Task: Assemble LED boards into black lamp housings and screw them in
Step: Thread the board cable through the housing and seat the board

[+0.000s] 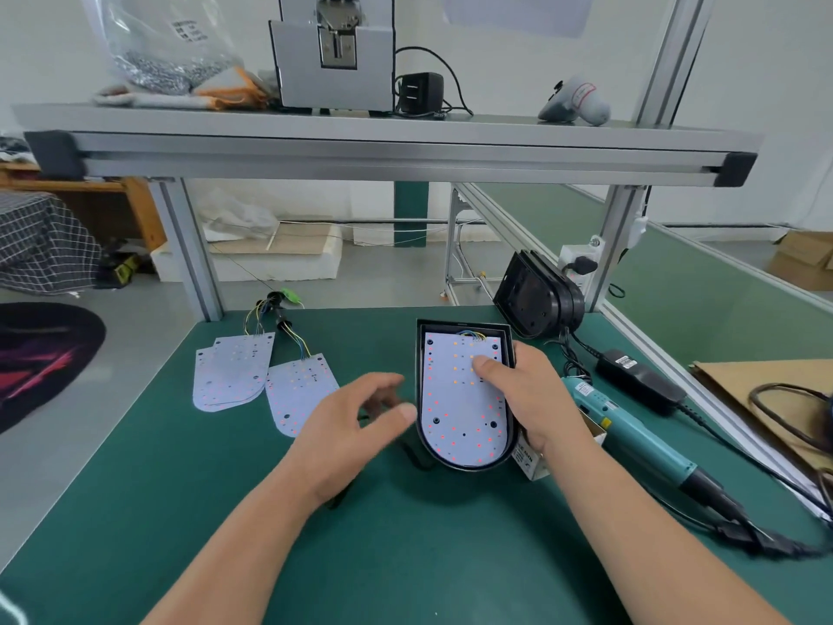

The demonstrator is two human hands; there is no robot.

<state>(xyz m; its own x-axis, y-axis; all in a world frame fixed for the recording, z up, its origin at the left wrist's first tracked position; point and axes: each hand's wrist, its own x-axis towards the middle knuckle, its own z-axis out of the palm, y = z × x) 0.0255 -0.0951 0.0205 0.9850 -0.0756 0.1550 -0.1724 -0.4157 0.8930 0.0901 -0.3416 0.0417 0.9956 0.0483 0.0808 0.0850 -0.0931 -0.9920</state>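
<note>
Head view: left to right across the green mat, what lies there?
Stacked LED boards → single LED board → left hand → black housing → right hand → teal screwdriver → cardboard sheet.

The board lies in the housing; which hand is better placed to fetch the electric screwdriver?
Probably right: the right hand grips the housing directly beside the screwdriver. The free left hand hovers on the far side and could steady it instead.

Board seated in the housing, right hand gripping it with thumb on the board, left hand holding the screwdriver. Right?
Not quite. The left hand holds no tool; the screwdriver lies on the mat, right of the housing. The rest stands: the right hand grips the housing, thumb on the LED board seated in it. The head view shows it.
</note>
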